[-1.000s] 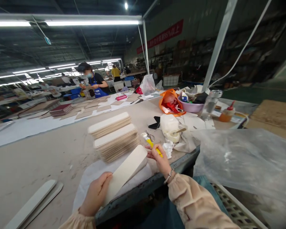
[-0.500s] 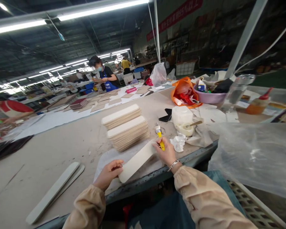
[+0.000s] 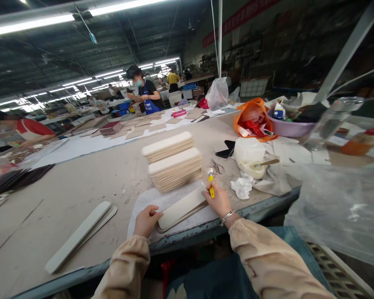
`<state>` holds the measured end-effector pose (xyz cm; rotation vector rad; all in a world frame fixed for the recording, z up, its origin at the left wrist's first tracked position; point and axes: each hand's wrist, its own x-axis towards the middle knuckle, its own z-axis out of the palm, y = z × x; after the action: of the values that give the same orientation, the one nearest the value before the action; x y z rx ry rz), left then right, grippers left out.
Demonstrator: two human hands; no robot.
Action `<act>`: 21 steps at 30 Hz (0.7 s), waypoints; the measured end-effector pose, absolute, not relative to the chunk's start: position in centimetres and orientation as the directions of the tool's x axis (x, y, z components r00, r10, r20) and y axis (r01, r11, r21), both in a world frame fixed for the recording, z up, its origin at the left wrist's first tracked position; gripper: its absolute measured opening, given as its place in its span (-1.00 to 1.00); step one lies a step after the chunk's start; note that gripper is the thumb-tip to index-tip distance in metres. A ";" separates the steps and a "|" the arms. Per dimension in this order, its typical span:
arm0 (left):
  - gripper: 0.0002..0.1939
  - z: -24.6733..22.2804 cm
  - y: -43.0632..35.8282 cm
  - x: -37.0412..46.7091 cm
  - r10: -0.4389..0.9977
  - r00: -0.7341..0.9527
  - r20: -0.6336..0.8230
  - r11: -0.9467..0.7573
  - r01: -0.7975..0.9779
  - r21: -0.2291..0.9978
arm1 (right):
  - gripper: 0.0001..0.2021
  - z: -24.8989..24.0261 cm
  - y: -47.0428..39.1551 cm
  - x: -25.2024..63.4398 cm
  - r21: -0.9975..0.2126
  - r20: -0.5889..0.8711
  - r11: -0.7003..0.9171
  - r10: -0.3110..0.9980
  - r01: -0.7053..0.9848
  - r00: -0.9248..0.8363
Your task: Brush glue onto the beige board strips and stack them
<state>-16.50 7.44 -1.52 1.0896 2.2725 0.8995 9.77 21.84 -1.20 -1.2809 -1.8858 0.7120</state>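
A pale, round-ended strip (image 3: 182, 206) lies between my hands near the table's front edge, over another strip that shows beneath it. My left hand (image 3: 147, 220) pinches the strip's left end. In my right hand (image 3: 218, 200) is a yellow-handled tool (image 3: 211, 185), its tip pointing away from me, while the fingers touch the strip's right end. White sheet material (image 3: 145, 202) lies underneath. Just beyond stand two neat stacks of similar strips, the nearer stack (image 3: 176, 170) and the farther stack (image 3: 168, 147). More loose strips (image 3: 81, 236) lie at the left.
Right of the stacks are scissors (image 3: 218, 167), a white tub (image 3: 249, 155) and crumpled paper (image 3: 242, 186). Farther back sit an orange bag (image 3: 252, 118), a purple basin (image 3: 291, 124) and a clear bottle (image 3: 333, 122). A person in a blue apron (image 3: 149, 99) stands beyond the table.
The strip between my hands has come down over another strip, which now shows under it. My left hand has moved slightly up and right. The view has shifted, with most things farther right.
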 end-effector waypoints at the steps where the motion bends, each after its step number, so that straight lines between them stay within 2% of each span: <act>1: -0.66 -1.6 7.4 -16.5 0.806 -0.581 -0.109 0.476 0.528 0.703 | -0.89 -1.3 21.9 9.8 -0.767 0.268 0.354 0.934 0.536 -0.235; 11: -0.73 -1.8 7.1 -15.9 0.827 -0.561 -0.034 0.472 0.662 0.582 | -0.88 -2.1 22.0 9.5 -0.718 0.231 0.354 0.934 0.600 -0.274; 17: -0.63 -2.3 6.7 -15.8 0.832 -0.554 -0.012 0.463 0.683 0.564 | -0.82 -2.0 22.1 9.5 -0.699 0.192 0.342 0.936 0.628 -0.296; 21: -0.52 -2.6 5.4 -15.7 0.825 -0.560 0.076 0.421 0.699 0.578 | -0.76 -2.2 22.2 9.7 -0.660 0.197 0.329 0.943 0.676 -0.267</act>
<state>-15.65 5.42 -2.57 1.3396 2.4551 0.8392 9.66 22.22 -2.20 -1.4176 -2.0325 0.6153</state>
